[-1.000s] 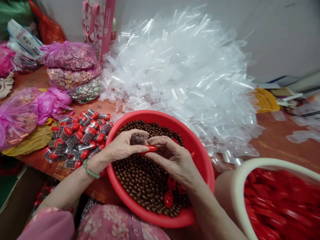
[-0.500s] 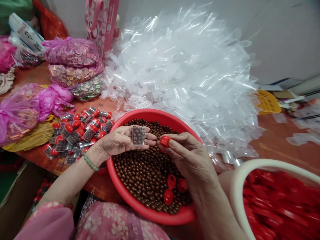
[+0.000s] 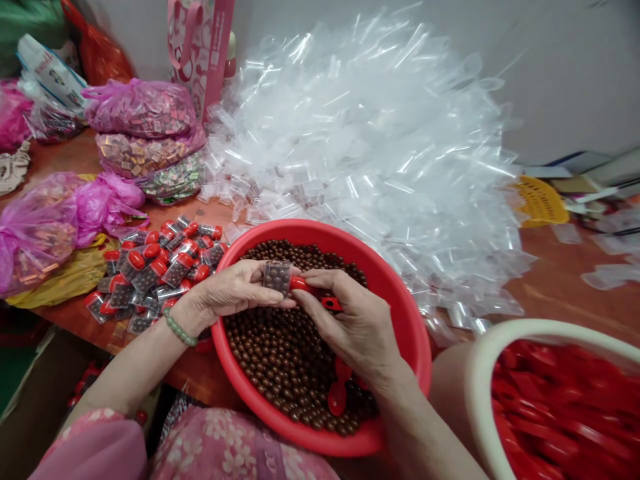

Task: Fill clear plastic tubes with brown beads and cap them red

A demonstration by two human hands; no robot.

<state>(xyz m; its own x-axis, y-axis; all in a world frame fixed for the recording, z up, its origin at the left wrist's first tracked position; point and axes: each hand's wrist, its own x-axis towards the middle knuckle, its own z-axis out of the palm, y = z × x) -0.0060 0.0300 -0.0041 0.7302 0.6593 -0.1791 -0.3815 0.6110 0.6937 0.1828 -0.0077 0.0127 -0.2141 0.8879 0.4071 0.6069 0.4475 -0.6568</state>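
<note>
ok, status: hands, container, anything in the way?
Left hand holds clear container, brown balls inside. Right hand holds red cap at container's end; seating unclear. Nothing visible between them.

Beyond the fingers (image 3: 345,288) rises a plain pale-grey wall (image 3: 570,87), its larger bare stretch to their right. Lower than the fingers, a reddish-brown tabletop (image 3: 563,270) spreads to both sides, faintly shiny. Soft, cool light falls over both. Far left of the fingers, below the tabletop, a green surface (image 3: 13,373) partly shows.
</note>
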